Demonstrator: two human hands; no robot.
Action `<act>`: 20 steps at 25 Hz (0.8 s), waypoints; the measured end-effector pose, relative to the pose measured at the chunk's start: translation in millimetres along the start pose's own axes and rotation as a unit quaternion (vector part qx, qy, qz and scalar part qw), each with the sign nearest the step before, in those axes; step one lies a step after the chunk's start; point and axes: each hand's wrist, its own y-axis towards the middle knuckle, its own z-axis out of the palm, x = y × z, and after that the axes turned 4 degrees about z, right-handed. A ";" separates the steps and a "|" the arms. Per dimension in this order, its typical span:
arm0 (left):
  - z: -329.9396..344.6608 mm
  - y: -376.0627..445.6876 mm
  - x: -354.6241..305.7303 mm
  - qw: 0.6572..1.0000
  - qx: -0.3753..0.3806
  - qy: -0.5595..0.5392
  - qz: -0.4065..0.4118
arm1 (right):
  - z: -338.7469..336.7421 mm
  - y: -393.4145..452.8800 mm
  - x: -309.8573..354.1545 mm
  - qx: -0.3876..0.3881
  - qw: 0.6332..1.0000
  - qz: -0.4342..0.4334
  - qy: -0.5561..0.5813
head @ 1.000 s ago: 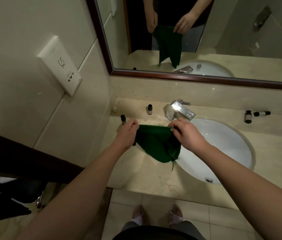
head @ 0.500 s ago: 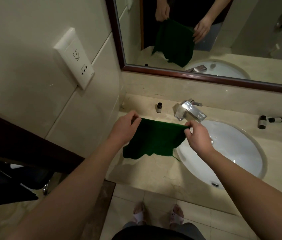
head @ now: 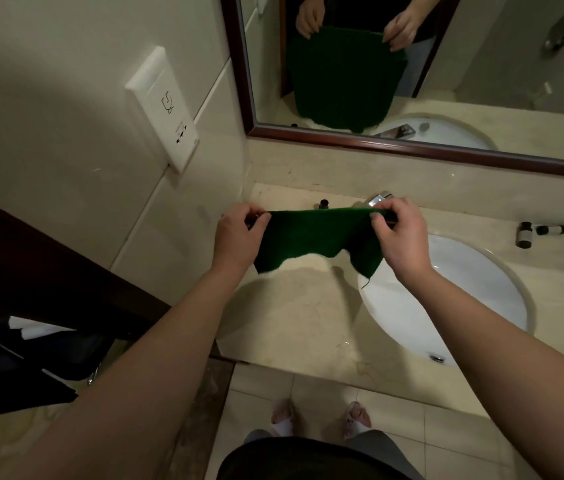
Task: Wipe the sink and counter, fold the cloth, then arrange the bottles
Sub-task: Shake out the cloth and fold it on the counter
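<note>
A dark green cloth (head: 311, 237) hangs stretched in the air above the beige counter (head: 301, 317), left of the white oval sink (head: 474, 292). My left hand (head: 239, 233) pinches its top left corner and my right hand (head: 400, 233) pinches its top right corner. The cloth's top edge is taut and level; its lower edge hangs unevenly. One small dark-capped bottle (head: 324, 204) peeks over the cloth at the back of the counter. Two more small bottles stand and lie at the far right, one upright (head: 523, 233) and one on its side (head: 554, 230).
A chrome faucet (head: 376, 199) sits behind my right hand. A framed mirror (head: 412, 147) spans the back wall. A white socket plate (head: 166, 109) is on the left wall. A dark wooden rail (head: 48, 271) runs at the left, with tiled floor (head: 308, 403) below.
Both hands have moved apart and lifted, spreading the bunched cloth wide and pulling its top edge straight. The view has shifted left, so the far-right bottles left the frame.
</note>
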 end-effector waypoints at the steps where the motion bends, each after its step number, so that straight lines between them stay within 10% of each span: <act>1: -0.3 -2.7 -0.2 1.000 -0.007 0.000 0.017 | 1.2 -3.1 -2.9 -0.010 1.000 -0.006 0.000; 13: 54.6 -101.6 108.5 0.958 0.195 0.176 -0.119 | 53.6 -111.2 -92.5 0.216 0.957 0.104 -0.163; 20: 81.9 -68.5 124.5 0.947 0.209 0.208 -0.125 | 76.1 -79.5 -103.8 0.200 0.941 0.180 -0.204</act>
